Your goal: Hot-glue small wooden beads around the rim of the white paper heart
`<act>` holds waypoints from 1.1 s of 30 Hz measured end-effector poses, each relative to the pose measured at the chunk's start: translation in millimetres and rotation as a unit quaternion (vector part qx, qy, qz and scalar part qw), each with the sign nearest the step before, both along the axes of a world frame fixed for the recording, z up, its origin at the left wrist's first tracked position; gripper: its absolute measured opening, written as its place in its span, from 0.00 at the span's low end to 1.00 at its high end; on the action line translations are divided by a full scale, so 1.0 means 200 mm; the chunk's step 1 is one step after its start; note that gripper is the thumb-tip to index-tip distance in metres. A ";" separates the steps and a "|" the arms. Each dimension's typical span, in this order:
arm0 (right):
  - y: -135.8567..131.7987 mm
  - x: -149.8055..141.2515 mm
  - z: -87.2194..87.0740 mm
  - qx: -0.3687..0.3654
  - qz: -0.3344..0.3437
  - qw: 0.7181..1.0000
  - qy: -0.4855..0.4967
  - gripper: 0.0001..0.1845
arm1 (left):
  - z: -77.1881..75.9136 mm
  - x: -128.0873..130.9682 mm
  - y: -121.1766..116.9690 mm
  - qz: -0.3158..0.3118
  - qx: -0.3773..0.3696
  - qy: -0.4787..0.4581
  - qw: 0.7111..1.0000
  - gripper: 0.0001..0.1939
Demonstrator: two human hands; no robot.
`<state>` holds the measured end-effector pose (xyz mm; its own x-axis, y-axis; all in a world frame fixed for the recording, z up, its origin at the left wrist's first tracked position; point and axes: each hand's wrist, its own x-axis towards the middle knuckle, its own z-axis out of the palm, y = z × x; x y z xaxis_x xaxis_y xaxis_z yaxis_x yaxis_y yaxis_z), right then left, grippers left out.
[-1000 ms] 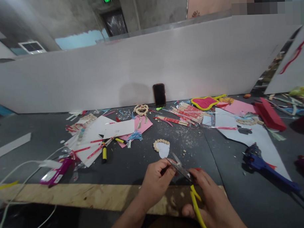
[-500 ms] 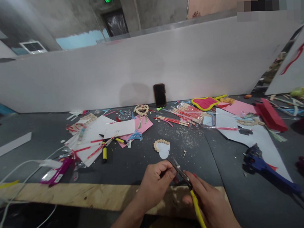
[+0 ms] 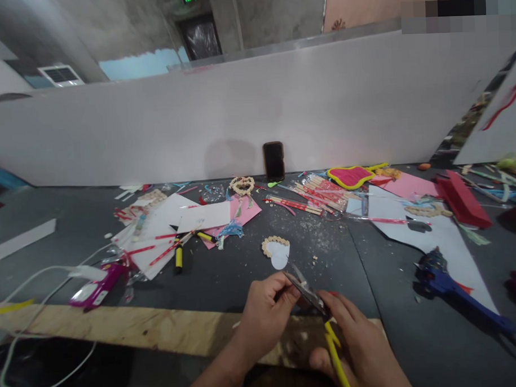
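Observation:
My right hand (image 3: pixel 356 337) grips a pair of long-nose pliers (image 3: pixel 315 301) with yellow handles, their dark metal jaws pointing up and left, parted. A tiny pale bit shows by the jaws. Thumb and fingers of my left hand (image 3: pixel 268 306) are pinched together at the jaw tips; what they hold is hidden. Just beyond the hands lies a white heart-shaped card (image 3: pixel 279 255), its upper left edge lined with a row of small tan pieces (image 3: pixel 268 245). Pale crumbs are scattered to its right.
A phone (image 3: pixel 274 162) leans against the white partition (image 3: pixel 154 129). Red-wrapped sticks (image 3: pixel 296 205) lie before it. A blue glue gun (image 3: pixel 451 288) rests at right, a purple one (image 3: pixel 98 286) at left with a white cable. White sheets (image 3: pixel 161 219) and a yellow-handled tool (image 3: pixel 178 257) lie left.
The pliers' jaws and handles have spread apart, and my right thumb has moved down. My left hand stays pinched at the tips. The view has shifted slightly.

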<state>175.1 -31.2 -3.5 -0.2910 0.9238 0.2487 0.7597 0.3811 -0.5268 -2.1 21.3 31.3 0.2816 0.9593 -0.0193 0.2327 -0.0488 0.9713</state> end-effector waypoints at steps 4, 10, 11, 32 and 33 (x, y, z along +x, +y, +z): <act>0.01 0.01 0.00 0.003 -0.009 0.999 -0.034 0.34 | 0.01 0.00 0.01 -0.049 -0.084 -0.065 0.993 0.12; 0.01 0.02 -0.03 0.015 -0.013 0.998 -0.053 0.24 | 0.01 0.00 0.02 -0.071 -0.110 -0.091 0.987 0.13; 0.01 0.02 -0.04 0.016 -0.015 0.998 -0.052 0.22 | 0.01 0.01 0.01 -0.072 -0.104 -0.080 0.989 0.14; 0.10 0.10 -0.10 -0.017 -0.092 0.972 -0.217 0.24 | -0.09 -0.04 0.00 -0.057 -0.068 0.096 0.991 0.15; 0.10 0.10 -0.09 -0.022 -0.092 0.969 -0.230 0.24 | -0.10 -0.04 0.00 -0.062 -0.073 0.097 0.991 0.15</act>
